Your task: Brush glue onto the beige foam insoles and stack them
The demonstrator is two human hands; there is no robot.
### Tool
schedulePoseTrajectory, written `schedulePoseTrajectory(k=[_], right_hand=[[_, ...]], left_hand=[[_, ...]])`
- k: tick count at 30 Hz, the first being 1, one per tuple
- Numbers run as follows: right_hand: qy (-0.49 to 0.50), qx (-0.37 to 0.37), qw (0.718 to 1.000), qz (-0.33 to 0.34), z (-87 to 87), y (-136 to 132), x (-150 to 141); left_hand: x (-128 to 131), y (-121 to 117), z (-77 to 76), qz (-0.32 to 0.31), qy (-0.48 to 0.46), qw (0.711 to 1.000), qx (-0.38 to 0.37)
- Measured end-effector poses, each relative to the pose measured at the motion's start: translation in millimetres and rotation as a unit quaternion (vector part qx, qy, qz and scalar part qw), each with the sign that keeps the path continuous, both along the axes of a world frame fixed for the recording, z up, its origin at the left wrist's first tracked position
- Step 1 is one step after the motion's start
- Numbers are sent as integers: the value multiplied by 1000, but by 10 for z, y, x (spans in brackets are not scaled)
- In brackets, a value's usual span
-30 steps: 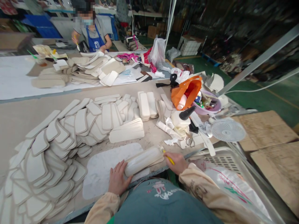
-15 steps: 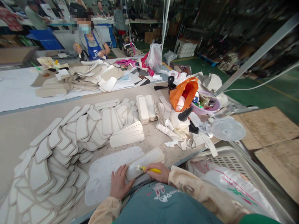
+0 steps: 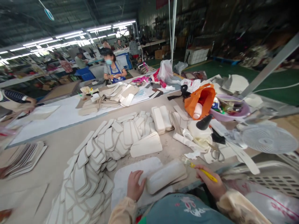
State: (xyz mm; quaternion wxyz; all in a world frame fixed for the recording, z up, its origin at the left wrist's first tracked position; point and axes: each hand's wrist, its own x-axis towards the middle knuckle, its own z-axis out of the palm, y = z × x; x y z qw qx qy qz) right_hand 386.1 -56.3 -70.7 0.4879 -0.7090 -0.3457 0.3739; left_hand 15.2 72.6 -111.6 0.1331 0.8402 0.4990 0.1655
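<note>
A long pale panel with rounded corners point(image 3: 165, 176) lies before me, its top looking wet and glossy, with another piece showing under its right end. My left hand point(image 3: 135, 186) is at the panel's left end, fingers spread, over a white sheet point(image 3: 122, 174). Whether its thumb touches the panel I cannot tell. My right hand point(image 3: 211, 182) is closed around the yellow handle of a brush point(image 3: 205, 174). The brush's whitish bristles are at the panel's far right corner. A fanned stack of cream panels point(image 3: 147, 146) lies just beyond the sheet.
Many overlapping panels point(image 3: 93, 168) cover the table on the left. Scissors point(image 3: 217, 154), a white jug point(image 3: 198, 130), an orange bag point(image 3: 199, 101), a purple basin point(image 3: 230, 115) and a fan point(image 3: 268, 139) stand at right. A co-worker point(image 3: 114, 70) in a blue apron is across the table.
My right hand has moved the brush from the middle of the panel to its right end. My left hand has drawn back slightly from the panel's left end. The camera view has turned leftward and up.
</note>
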Motion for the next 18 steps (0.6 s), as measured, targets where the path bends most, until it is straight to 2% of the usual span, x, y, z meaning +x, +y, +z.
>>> schedulePoseTrajectory(k=[2,5,8,12,18], right_hand=[[-5,7,1000,-18,21,-43,-54],[-3,7,1000,-30,39,-105,-115],[-1,7,999,-37,60,-180,-103],[-17,2,998,-52,93,-289,-42],[-33,-8,997,-72,130,-379,-80]], left_hand=[[52,340,40,-7,3,1000,15],[242,847,72,-56,76,995,-7],[464,1208,42,-77,125,989,-20],[655,1425,-47,-79,162,983,-27],[720,1499,-87,-74,210,975,-25]])
